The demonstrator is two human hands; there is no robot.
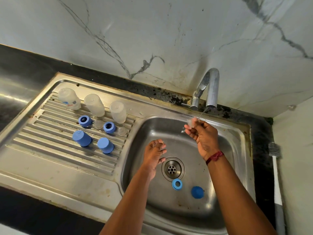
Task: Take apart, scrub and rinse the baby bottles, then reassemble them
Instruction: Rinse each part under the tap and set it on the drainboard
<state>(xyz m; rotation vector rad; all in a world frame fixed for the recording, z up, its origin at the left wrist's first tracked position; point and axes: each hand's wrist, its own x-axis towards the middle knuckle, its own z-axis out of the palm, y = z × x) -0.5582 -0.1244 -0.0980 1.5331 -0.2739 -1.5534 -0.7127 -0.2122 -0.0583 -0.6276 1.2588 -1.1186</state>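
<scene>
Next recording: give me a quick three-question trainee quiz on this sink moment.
1. True or false: the right hand holds a clear teat under the tap.
2. How many bottles stand upside down on the drainboard?
3. Which blue parts lie in the basin? A) a ring and a cap B) two caps C) two rings

Key: 1 true; 2 three; 3 A.

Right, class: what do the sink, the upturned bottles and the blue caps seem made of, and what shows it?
Sink: probably stainless steel, brushed; grey sheen and streaky glare. Bottles: likely frosted plastic; cloudy, half see-through walls. Caps: likely matte plastic; even blue, dull surface.
</scene>
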